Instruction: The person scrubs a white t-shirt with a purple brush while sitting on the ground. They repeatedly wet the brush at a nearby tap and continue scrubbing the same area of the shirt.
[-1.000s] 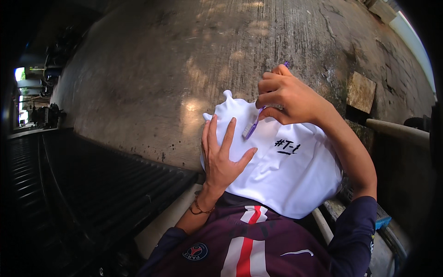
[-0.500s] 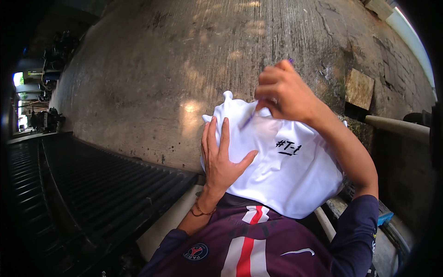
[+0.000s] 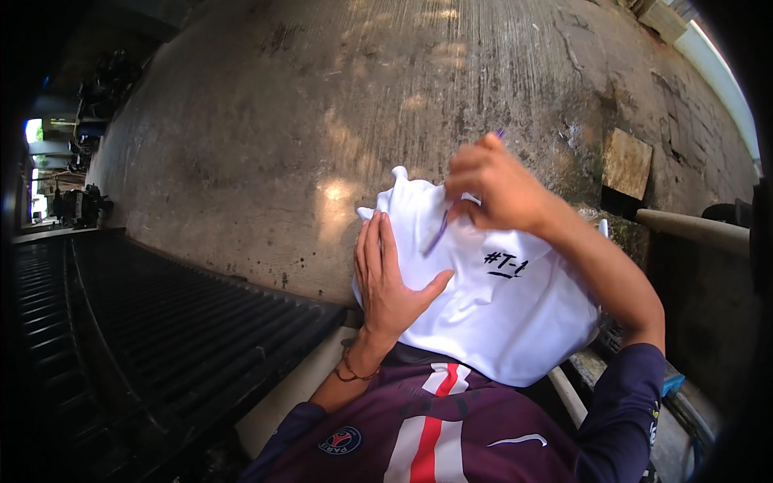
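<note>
A white cloth [image 3: 483, 322], with black lettering on it, is spread over my lap and hangs in folds at its far edge. On its left part my left hand [image 3: 386, 282] lies flat, fingers stretched out and thumb spread to the right. My right hand [image 3: 495, 185] is closed round a slim purple toothbrush [image 3: 440, 236]. The toothbrush's pale, blurred head points down at the cloth, right of my left fingers; whether it touches cannot be told. Its other end shows above my right knuckles.
A dark ribbed panel [image 3: 185, 314] stands close on my left. Beyond the cloth stretches a rough concrete floor [image 3: 282, 145]. To the right are a square slab [image 3: 626, 165] and a pale pole [image 3: 692, 229]. Dark machinery [image 3: 80, 205] is at the far left.
My right hand and the toothbrush have moved a little toward me, and the toothbrush stands more steeply. My left hand's fingers have drawn closer together.
</note>
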Demonstrator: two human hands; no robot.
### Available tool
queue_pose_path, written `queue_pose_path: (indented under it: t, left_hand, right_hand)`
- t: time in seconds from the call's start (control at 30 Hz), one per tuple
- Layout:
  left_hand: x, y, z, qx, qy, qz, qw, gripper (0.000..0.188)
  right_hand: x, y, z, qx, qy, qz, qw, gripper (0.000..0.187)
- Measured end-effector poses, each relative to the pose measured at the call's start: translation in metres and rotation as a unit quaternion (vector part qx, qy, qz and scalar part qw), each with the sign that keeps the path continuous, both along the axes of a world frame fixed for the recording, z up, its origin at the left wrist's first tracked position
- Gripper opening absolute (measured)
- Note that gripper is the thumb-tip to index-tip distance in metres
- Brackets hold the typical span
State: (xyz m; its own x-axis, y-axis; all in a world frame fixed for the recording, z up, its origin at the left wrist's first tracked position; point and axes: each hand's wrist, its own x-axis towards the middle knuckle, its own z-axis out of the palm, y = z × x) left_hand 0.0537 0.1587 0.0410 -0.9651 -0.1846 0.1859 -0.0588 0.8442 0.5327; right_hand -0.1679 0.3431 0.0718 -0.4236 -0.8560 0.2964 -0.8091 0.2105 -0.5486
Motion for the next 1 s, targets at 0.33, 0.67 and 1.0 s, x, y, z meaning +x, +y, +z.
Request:
queue_pose_path:
  t: [0.33, 0.67, 1.0]
  left_hand:
    - [0.000, -0.001, -0.005, -0.004, 0.008, 0.011, 1.000, 0.128]
    - [-0.003, 0.002, -0.001, 0.004, -0.005, 0.014, 1.000, 0.130]
    - [-0.001, 0.001, -0.008, 0.006, 0.011, 0.011, 1.000, 0.130]
  right_hand:
    - [0.003, 0.001, 0.011, 0.027, 0.116, -0.145, 0.982, 0.017]
    - [0.029, -0.001, 0.008, 0.001, 0.054, -0.047, 0.997, 0.016]
    - [0.013, -0.003, -0.002, 0.065, 0.120, -0.129, 0.982, 0.021]
